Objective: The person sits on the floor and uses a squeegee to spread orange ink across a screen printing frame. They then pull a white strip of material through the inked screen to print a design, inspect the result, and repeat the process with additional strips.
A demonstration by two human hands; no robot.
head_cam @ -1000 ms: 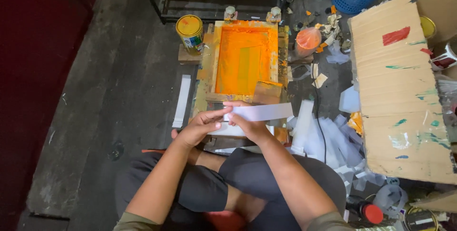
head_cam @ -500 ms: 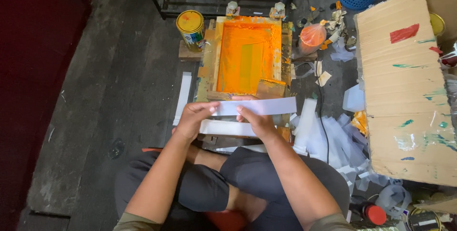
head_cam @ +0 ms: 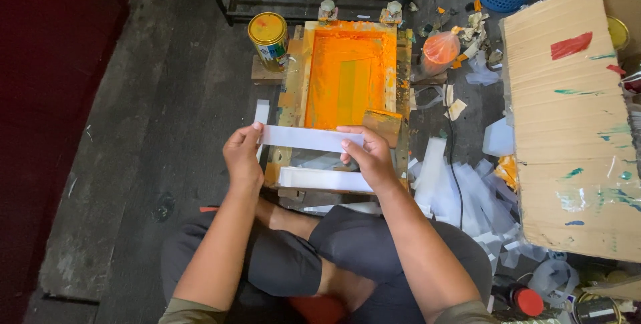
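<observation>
Gripping a white strip [head_cam: 310,139] flat between both: left hand [head_cam: 242,159] pinching its nine o'clock end, right hand [head_cam: 369,158] its three o'clock end. Orange-inked frame [head_cam: 347,73] at twelve o'clock.

Smooth matt white paper strip [head_cam: 310,139], wet glossy orange ink on wooden screen frame [head_cam: 347,77], shiny metal paint can [head_cam: 268,40], rough matt cardboard sheet [head_cam: 574,130], dull concrete floor [head_cam: 153,117]

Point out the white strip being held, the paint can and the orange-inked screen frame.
white strip [head_cam: 310,139], head view, middle of strip.
paint can [head_cam: 268,30], head view, yellow lid.
screen frame [head_cam: 348,73], head view, orange-inked mesh.
</observation>
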